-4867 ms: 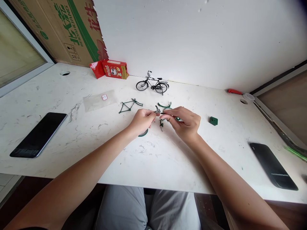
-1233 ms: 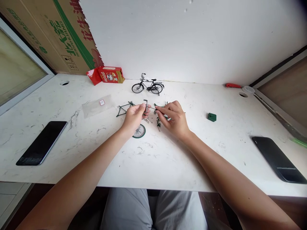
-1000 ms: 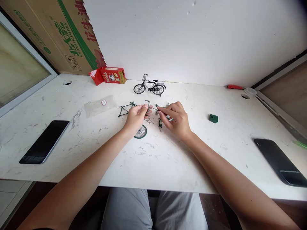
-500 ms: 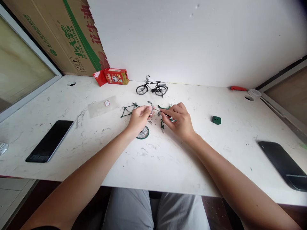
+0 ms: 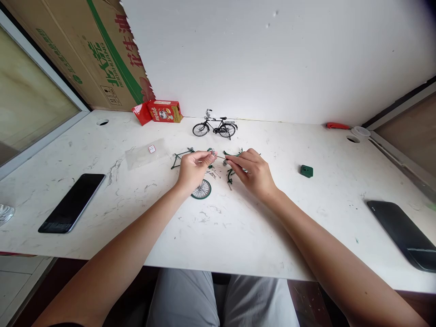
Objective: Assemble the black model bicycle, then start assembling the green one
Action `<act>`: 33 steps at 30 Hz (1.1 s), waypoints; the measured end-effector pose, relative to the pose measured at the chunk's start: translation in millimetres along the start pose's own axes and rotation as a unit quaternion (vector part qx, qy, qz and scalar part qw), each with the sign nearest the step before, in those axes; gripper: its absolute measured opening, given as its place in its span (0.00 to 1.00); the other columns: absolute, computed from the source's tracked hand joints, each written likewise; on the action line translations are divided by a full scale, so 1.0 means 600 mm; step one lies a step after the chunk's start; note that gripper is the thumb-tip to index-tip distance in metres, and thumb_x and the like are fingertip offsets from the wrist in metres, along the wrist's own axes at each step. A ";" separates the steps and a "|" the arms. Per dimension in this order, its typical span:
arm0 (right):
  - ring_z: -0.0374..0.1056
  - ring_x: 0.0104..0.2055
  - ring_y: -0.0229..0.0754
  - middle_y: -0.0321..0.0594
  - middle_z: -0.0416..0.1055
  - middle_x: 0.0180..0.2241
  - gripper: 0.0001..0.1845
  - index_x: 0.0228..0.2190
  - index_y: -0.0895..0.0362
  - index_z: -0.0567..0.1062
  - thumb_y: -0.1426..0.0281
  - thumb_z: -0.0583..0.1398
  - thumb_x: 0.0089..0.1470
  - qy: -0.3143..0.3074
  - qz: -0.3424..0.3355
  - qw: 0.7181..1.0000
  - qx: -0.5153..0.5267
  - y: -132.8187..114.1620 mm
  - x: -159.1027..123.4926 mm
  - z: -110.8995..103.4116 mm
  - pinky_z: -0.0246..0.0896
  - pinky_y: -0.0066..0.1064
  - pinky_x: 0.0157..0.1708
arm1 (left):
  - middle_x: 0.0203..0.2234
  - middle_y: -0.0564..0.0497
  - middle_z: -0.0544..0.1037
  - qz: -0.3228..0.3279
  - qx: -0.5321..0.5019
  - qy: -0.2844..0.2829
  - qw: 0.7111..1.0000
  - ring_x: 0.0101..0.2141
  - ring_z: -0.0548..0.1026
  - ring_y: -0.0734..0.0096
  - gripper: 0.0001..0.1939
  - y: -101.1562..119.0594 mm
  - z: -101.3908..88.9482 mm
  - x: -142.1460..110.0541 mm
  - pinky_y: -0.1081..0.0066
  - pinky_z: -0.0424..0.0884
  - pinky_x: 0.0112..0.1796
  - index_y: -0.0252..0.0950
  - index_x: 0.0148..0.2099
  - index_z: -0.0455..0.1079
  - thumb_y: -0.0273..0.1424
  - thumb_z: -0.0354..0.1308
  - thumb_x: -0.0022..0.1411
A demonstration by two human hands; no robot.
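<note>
My left hand [image 5: 195, 170] pinches a small silver model-bicycle handlebar [image 5: 213, 152] between thumb and fingers, most of it hidden. In my right hand [image 5: 252, 172] is a slim screwdriver, gripped at fingertip level; its thin metal shaft [image 5: 220, 157] points left and reaches the handlebar. Behind my left hand lies a green bicycle frame [image 5: 180, 159], partly covered. A spoked wheel [image 5: 201, 189] with a green rim lies below that hand. Green curved mudguard parts [image 5: 230, 176] and small silver pieces [image 5: 213, 173] lie between and under the hands.
A black model bicycle [image 5: 214, 127] stands at the back. Around it are a red box [image 5: 165, 111], a clear bag [image 5: 143, 155], a green block [image 5: 306, 171], a red-handled item [image 5: 337, 125] and a plastic lid [image 5: 361, 131]. Phone [image 5: 72, 203] left, black object [image 5: 400, 231] right.
The handlebar, upright in my left fingers half a second ago, is now turned and mostly hidden. The screwdriver shaft stays against it. Since the oldest frame, both hands have shifted slightly left.
</note>
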State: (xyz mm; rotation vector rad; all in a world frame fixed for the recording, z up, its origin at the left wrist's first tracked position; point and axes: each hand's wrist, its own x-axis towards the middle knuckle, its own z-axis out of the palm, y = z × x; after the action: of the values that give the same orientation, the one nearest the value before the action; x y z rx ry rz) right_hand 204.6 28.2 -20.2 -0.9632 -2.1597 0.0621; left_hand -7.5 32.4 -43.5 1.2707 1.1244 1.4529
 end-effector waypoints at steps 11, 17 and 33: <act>0.66 0.32 0.43 0.40 0.71 0.26 0.23 0.33 0.55 0.81 0.58 0.54 0.74 0.015 0.074 0.993 0.088 -0.003 -0.002 0.008 0.61 0.37 0.36 | 0.39 0.43 0.86 0.144 0.092 0.006 0.985 0.40 0.83 0.62 0.08 0.000 0.002 -0.008 0.66 0.79 0.42 0.35 0.39 0.85 0.34 0.68 0.65; 0.69 0.36 0.44 0.41 0.73 0.31 0.24 0.34 0.55 0.77 0.55 0.50 0.75 0.013 0.148 0.980 0.130 -0.017 -0.002 0.013 0.61 0.37 0.39 | 0.40 0.43 0.86 0.194 0.119 0.005 0.974 0.41 0.83 0.62 0.08 0.004 0.007 -0.017 0.67 0.80 0.39 0.37 0.42 0.86 0.33 0.67 0.67; 0.67 0.33 0.43 0.42 0.77 0.38 0.10 0.40 0.52 0.65 0.59 0.54 0.72 -0.051 0.158 0.978 0.125 -0.010 -0.007 0.012 0.57 0.35 0.34 | 0.42 0.43 0.86 0.144 0.088 0.017 0.985 0.41 0.84 0.62 0.09 -0.006 0.007 -0.017 0.67 0.83 0.37 0.36 0.44 0.86 0.34 0.67 0.67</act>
State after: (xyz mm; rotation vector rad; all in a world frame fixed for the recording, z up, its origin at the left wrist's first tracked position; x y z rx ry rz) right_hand 198.0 23.0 -26.1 -1.1646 -2.0096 0.5342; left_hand -2.3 23.6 -49.1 1.5900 1.1463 1.6189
